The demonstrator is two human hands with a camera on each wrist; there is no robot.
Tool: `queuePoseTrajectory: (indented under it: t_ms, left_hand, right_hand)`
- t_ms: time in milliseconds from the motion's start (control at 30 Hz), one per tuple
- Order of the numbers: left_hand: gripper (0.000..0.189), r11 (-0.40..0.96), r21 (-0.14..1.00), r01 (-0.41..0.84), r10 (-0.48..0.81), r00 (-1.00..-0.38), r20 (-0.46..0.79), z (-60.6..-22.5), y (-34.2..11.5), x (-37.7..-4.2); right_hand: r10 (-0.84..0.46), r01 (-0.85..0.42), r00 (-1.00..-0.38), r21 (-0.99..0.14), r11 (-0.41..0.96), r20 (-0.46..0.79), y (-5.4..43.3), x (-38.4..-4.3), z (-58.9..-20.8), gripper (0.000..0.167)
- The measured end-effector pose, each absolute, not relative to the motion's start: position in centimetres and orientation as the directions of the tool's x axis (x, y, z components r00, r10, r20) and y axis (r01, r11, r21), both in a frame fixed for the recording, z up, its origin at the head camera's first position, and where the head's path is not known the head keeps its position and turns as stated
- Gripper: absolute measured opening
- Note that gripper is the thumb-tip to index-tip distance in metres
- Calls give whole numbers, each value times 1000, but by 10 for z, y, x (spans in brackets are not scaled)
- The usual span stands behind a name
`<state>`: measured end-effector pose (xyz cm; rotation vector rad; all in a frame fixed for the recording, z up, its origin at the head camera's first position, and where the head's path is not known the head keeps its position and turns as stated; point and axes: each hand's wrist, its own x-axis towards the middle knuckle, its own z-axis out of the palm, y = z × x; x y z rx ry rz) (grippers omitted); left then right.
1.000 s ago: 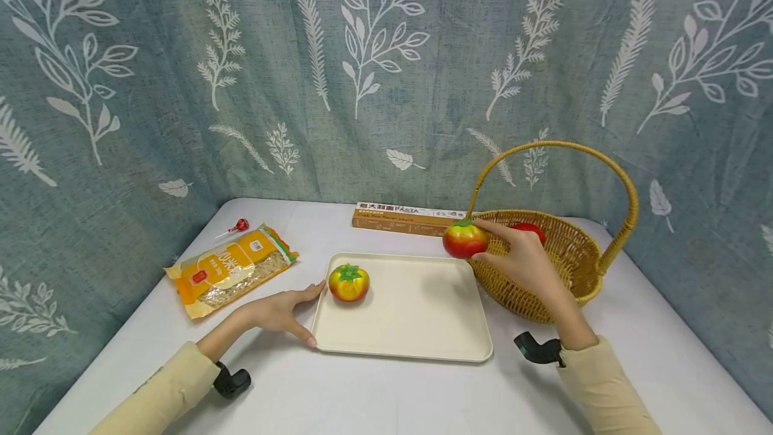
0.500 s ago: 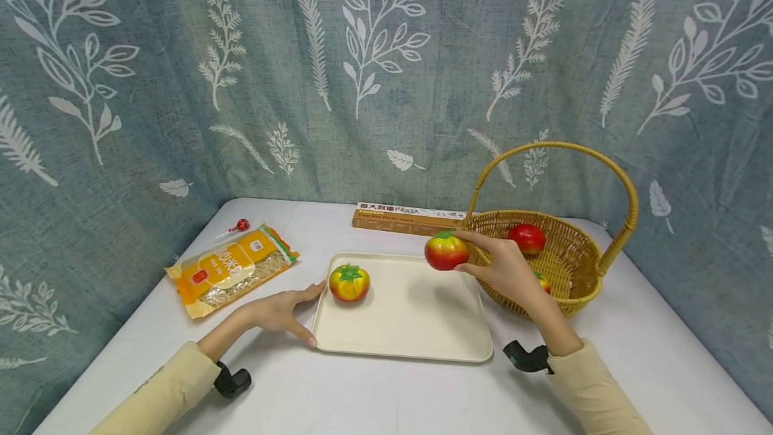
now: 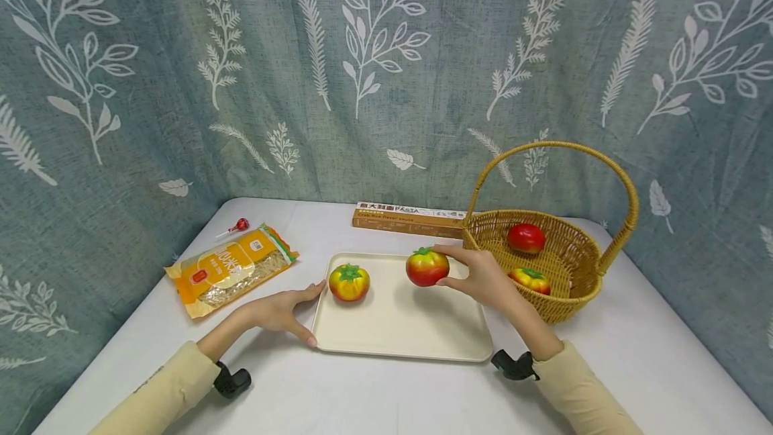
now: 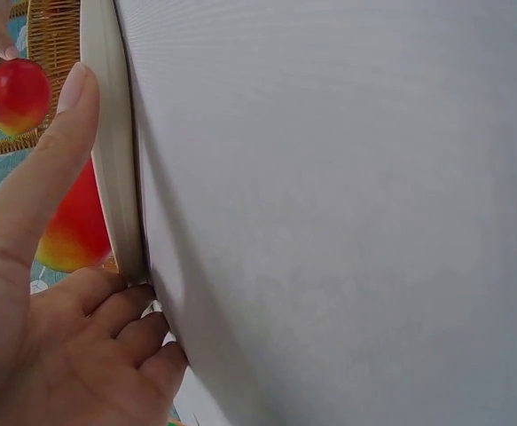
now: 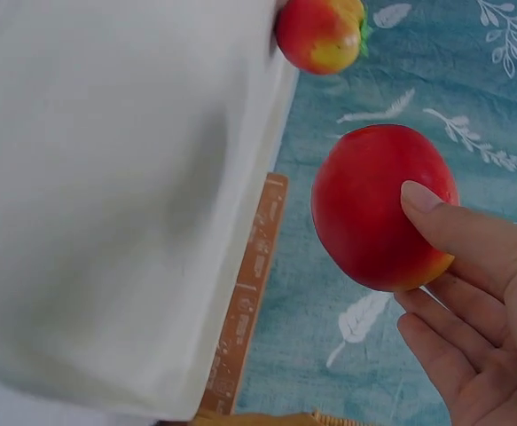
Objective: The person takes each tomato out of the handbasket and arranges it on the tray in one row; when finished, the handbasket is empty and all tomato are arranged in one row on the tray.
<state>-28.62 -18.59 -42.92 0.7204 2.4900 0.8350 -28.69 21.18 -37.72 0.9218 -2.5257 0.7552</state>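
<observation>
Above the right half of the cream tray (image 3: pixel 392 327), my right hand (image 3: pixel 483 277) holds a red-and-yellow tomato (image 3: pixel 427 268) between thumb and fingers. The right wrist view shows the thumb pressed on this held tomato (image 5: pixel 378 209), which hangs clear of the tray surface. A second tomato (image 3: pixel 349 282) with a green top sits at the tray's left side. My left hand (image 3: pixel 284 311) rests at the tray's left edge, thumb and forefinger spread apart. In the left wrist view, the thumb and fingers of the left hand (image 4: pixel 81 328) touch the tray rim (image 4: pixel 112 133).
A wicker basket (image 3: pixel 568 274) with a tall handle stands right of the tray, holding a red fruit (image 3: pixel 526 238) and another tomato (image 3: pixel 531 280). Behind lies a pasta box (image 3: pixel 404 220). On the left are an orange food bag (image 3: pixel 232 270) and a lollipop (image 3: pixel 241 225).
My right hand has carried the tomato leftward and down, from beside the basket to over the tray. The tomato in the basket has come into view. The left hand has stayed still.
</observation>
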Motion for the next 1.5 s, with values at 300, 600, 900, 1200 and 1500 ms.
queuePoseTrajectory:
  t_ms: [300, 600, 900, 1200, 1500]
  left_hand:
    - [114, 689, 644, 332, 585, -780, -224, -428, -185, -286]
    - [114, 691, 644, 328, 581, -783, -225, -427, -184, -286]
    - [114, 688, 648, 327, 583, -781, -224, -428, -185, -286]
    - [113, 688, 651, 320, 581, -780, -231, -429, -185, -286]
    - [113, 690, 646, 327, 583, -780, -228, -428, -185, -286]
  right_hand:
    - [-538, -687, -722, -362, 630, 435, 200, -290, -393, 58]
    - [-580, -682, -730, -347, 643, 361, 182, -296, -397, 55]
    - [-618, -693, -721, -327, 643, 313, 168, -298, -392, 54]
    - [-638, -700, -714, -314, 642, 288, 158, -305, -391, 52]
    - [-657, -702, -709, -350, 621, 257, 154, -308, -393, 52]
